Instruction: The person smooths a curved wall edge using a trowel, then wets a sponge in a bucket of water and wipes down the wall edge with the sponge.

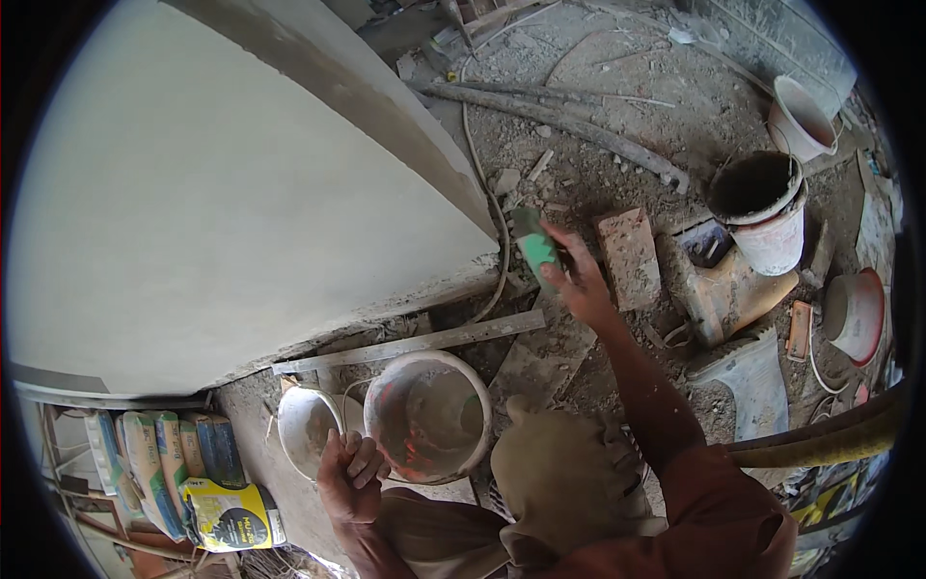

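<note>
My right hand (581, 280) is raised in front of the pale wall's (260, 193) corner. Its fingers grip a small sponge-like block (536, 247), bright green on part of its face and dark along the top. The block looks apart from the wall. Lower down, my left hand (353, 478) is curled into a fist, and nothing shows sticking out of it. That fist is in front of a small white bucket (307, 425) and beside a larger round bucket (429, 367) with reddish stains and a little greyish matter inside.
A long straight bar (415, 343) lies along the wall's foot. Stacked dirty buckets (772, 236), a rubber boot (752, 381), a brick-like block (629, 259) and a wooden pole (569, 125) lie on rubble to the right. Several bags (231, 511) are at lower left.
</note>
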Demonstrator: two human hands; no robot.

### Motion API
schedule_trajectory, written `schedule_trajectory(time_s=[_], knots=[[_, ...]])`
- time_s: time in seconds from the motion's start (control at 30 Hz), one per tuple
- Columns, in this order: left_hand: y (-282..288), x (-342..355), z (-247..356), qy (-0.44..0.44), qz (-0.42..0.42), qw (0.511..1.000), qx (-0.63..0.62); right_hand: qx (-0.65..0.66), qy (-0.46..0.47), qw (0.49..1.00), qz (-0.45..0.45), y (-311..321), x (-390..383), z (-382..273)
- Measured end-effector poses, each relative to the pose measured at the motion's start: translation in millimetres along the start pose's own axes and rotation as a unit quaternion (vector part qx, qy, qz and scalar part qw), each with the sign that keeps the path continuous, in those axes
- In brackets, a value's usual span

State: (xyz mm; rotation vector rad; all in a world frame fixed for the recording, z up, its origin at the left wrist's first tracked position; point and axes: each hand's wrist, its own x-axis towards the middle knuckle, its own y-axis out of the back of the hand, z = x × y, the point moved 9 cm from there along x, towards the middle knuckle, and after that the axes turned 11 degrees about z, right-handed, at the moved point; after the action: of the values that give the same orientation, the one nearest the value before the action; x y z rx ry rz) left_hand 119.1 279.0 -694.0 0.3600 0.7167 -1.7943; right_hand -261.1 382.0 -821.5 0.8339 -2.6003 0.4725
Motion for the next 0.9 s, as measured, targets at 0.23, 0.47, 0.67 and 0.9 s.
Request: schedule_trajectory(time_s=[0.23,0.47,0.67,0.9], knots=[[-9,2,-1,0.001,-0.007,1.0,-0.013,0.116,-0.035,0.992,0.042,-7,22,-21],[2,-3,9,-0.023,0.007,1.0,-0.009,0.128,0.022,0.992,0.002,-45,38,-48],[2,5,-8,0.008,-0.022,1.0,0.003,0.123,0.189,0.974,-0.001,-76,127,-186],[3,-3,4,-0.013,-0.013,1.0,-0.002,0.067,0.291,0.954,0.019,-84,143,-196]])
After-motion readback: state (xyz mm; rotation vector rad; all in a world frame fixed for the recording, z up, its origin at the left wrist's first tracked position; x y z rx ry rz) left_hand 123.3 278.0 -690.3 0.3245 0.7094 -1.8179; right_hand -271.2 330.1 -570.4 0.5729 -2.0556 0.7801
